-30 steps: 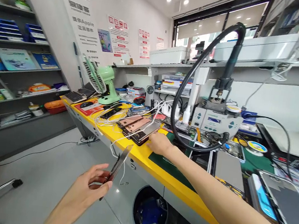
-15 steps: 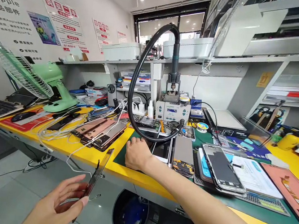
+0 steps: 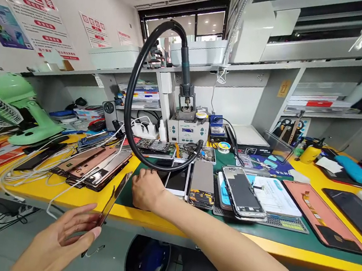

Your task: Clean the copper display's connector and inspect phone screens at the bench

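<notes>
My left hand (image 3: 61, 240) is closed on a thin phone screen panel (image 3: 110, 206), pinched between thumb and fingers. The panel stands nearly edge-on to me, in front of the bench's yellow edge, and a short flex cable sticks out from its side. My right hand (image 3: 148, 189) rests on the green mat (image 3: 222, 229) with its fingers curled and turned away. Whatever the fingertips hold is hidden. Just behind the right hand lies a dark panel (image 3: 162, 171), and beside it a white-framed phone (image 3: 178, 180).
A hot-air station (image 3: 188, 130) stands at the back, its black hose (image 3: 133, 85) looping over the right hand. Stacked phone panels (image 3: 106, 166) and white cables lie left. More phone screens (image 3: 243, 191) lie right. A bin (image 3: 133, 257) stands below, and a green fan (image 3: 34, 122) far left.
My view has turned to the right, so the bench appears shifted left. Both hands hold much the same poses, the left still gripping the panel and the right still on the mat.
</notes>
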Tool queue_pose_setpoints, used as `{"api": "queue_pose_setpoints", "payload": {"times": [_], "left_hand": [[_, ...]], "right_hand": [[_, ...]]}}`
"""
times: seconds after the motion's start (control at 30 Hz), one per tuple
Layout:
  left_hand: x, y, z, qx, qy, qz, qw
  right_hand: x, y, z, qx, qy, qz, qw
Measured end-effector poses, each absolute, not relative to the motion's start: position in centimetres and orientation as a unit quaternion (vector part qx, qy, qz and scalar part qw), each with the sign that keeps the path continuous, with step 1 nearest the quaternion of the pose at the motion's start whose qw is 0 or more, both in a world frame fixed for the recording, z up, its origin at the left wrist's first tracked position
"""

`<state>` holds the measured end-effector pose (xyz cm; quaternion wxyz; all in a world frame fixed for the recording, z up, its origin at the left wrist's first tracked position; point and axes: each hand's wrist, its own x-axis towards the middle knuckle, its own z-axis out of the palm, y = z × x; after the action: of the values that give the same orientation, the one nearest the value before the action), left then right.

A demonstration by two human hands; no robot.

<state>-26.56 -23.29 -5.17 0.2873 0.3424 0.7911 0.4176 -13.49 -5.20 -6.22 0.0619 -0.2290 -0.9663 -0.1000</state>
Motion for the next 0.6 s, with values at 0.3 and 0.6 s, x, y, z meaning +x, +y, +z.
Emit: {"api": "queue_pose_setpoints", "payload": {"times": [0.3, 0.6], "left_hand": [[-26.1, -22.4, -4.5, 0.346, 0.791, 0.420, 0.278], [-26.2, -22.6, -3.2, 0.293, 0.723, 0.512, 0.359]], "right_hand": [[-13.0, -5.0, -6.7, -0.233, -0.964, -0.104, 0.079], [-10.0, -8.4, -6.6, -0.161, -0.969, -0.079, 0.169]]}}
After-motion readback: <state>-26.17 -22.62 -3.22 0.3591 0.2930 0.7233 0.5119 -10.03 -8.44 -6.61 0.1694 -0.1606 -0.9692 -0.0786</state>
